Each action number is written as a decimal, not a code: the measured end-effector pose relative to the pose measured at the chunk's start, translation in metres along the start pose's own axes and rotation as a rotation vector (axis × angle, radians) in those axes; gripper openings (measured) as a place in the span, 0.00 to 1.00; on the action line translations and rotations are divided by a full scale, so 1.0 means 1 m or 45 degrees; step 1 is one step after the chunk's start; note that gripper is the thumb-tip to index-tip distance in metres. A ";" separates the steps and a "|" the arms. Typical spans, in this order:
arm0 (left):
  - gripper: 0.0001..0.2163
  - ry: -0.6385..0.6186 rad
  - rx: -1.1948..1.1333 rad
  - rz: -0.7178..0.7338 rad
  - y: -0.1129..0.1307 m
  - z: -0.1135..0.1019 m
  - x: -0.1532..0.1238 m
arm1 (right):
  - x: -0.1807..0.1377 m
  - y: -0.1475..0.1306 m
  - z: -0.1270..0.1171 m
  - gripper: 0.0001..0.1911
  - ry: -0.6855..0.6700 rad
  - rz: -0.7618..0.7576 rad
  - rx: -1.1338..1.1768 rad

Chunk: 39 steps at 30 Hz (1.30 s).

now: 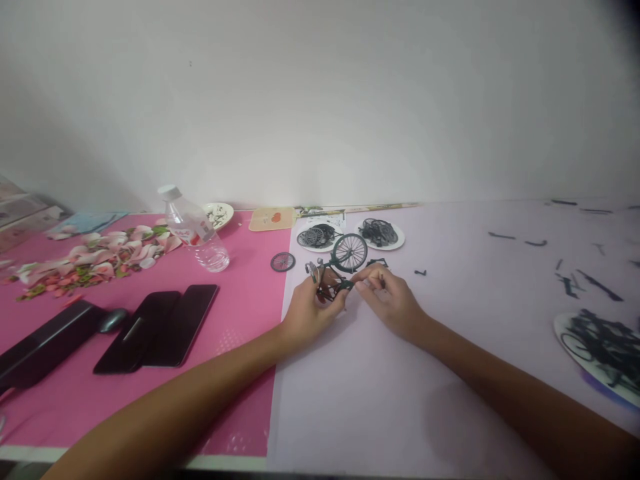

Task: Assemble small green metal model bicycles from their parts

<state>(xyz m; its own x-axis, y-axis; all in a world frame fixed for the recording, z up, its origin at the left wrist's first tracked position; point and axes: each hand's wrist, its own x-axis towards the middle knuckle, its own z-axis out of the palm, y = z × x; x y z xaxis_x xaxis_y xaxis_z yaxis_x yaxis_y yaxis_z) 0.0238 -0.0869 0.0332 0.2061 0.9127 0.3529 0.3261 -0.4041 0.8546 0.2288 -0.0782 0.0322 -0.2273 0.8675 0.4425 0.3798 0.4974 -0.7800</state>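
Observation:
My left hand (311, 317) is closed around the dark frame of a model bicycle (350, 253), whose single spoked wheel points up and away from me. At the near end of the frame, the pinched fingers of my right hand (395, 301) meet the bicycle. Whatever small piece they may grip there is hidden. A loose spoked wheel (283, 262) lies left of the bicycle. Just behind my right hand is a small dark part (377, 262), and a tiny black piece (421, 272) lies to its right.
Behind stand a plate of wheels (320, 249) and a plate of black parts (400, 244). More bicycle parts fill a plate (563, 323) at right, near scattered pieces (600, 285). On the pink left side are a water bottle (213, 253), phones (180, 327), artificial petals (100, 257) and a yellow fly swatter (273, 219).

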 end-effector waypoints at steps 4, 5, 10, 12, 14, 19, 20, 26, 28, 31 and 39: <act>0.07 -0.016 0.025 0.008 0.001 -0.001 -0.001 | 0.000 0.000 0.002 0.21 0.025 0.051 0.077; 0.06 -0.020 0.032 0.007 0.000 -0.001 -0.001 | 0.000 0.000 0.003 0.22 0.037 0.079 0.098; 0.06 -0.057 0.032 -0.009 -0.002 -0.001 -0.001 | 0.000 0.001 0.007 0.25 0.085 0.178 0.234; 0.07 -0.075 0.008 -0.015 -0.004 0.000 0.000 | 0.000 0.002 0.008 0.26 0.093 0.192 0.254; 0.07 -0.096 -0.028 -0.023 -0.006 0.001 0.000 | 0.001 0.003 0.008 0.26 0.103 0.213 0.255; 0.10 -0.146 -0.204 -0.069 -0.010 0.003 0.000 | 0.003 0.006 0.008 0.28 0.140 0.242 0.331; 0.11 -0.165 -0.259 -0.097 -0.011 0.003 0.001 | 0.003 0.007 0.008 0.28 0.140 0.253 0.358; 0.17 -0.307 -0.522 -0.235 -0.013 0.003 0.005 | 0.004 0.012 0.008 0.30 0.106 0.321 0.456; 0.17 -0.323 -0.571 -0.226 -0.013 0.002 0.006 | 0.003 0.013 0.008 0.29 0.102 0.320 0.465; 0.17 -0.325 -0.604 -0.221 -0.015 0.002 0.007 | 0.003 0.012 0.008 0.28 0.097 0.325 0.456; 0.18 -0.320 -0.626 -0.215 -0.015 0.002 0.008 | 0.005 0.009 0.009 0.30 0.129 0.351 0.432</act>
<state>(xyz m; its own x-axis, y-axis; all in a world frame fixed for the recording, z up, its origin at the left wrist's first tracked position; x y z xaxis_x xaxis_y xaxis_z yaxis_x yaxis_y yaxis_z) 0.0220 -0.0737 0.0226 0.4208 0.8952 0.1464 -0.0812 -0.1235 0.9890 0.2232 -0.0695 0.0232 -0.0636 0.9721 0.2257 0.0944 0.2310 -0.9684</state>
